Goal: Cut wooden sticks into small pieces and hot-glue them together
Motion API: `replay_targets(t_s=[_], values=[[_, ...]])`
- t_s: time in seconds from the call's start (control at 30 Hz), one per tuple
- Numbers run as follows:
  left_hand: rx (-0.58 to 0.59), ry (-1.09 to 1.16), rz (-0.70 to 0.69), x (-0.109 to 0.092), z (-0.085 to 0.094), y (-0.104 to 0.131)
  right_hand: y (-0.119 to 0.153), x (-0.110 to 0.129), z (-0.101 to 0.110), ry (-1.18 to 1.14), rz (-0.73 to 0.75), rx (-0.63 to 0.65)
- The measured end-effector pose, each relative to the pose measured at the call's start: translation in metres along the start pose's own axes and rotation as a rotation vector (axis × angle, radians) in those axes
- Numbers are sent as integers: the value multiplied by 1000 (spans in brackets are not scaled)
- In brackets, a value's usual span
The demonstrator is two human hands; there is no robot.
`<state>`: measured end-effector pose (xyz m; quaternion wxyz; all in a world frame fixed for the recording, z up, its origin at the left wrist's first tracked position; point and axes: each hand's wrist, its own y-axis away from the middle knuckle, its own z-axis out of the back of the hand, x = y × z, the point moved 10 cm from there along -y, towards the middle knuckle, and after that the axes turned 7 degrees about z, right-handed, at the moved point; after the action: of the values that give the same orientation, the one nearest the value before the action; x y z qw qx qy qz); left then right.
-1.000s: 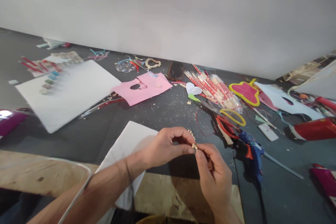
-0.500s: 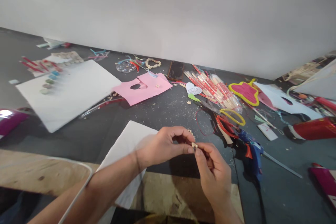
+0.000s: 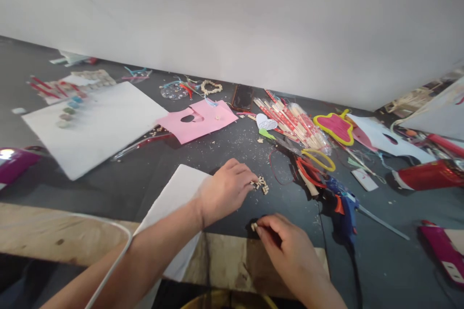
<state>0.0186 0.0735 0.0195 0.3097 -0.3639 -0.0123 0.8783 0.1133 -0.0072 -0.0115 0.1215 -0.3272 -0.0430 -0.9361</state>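
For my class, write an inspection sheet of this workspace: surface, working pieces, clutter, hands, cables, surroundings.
Surface: dark tabletop, pale crumbs scattered around its middle; wooden strip along the near side.
Working pieces: pile of short pale pieces; small pale piece off the pile.
Clutter: pink sheet with a cut-out, phone, glue gun, red can.
Left hand: fingertips at the pile; contact unclear.
Right hand: pinches the small pale piece.
Cables: white cable across the left forearm; black cord from the glue gun.
Surroundings: pale wall behind; other hands, nothing seen.
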Motion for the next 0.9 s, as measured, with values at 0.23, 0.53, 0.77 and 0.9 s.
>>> replay_targets(t_s=[0.23, 0.53, 0.77, 0.9], values=[[49, -209, -47, -3, -17, 4, 6, -9, 4, 234, -58, 0], [80, -276, -50, -6, -25, 4, 57, -49, 119, 505, -188, -428], [92, -282, -45, -9, -26, 3, 72, -126, 136, 543, -610, -324], [110, -278, -60, -10, -29, 2, 67, -144, 127, 483, -724, -186]])
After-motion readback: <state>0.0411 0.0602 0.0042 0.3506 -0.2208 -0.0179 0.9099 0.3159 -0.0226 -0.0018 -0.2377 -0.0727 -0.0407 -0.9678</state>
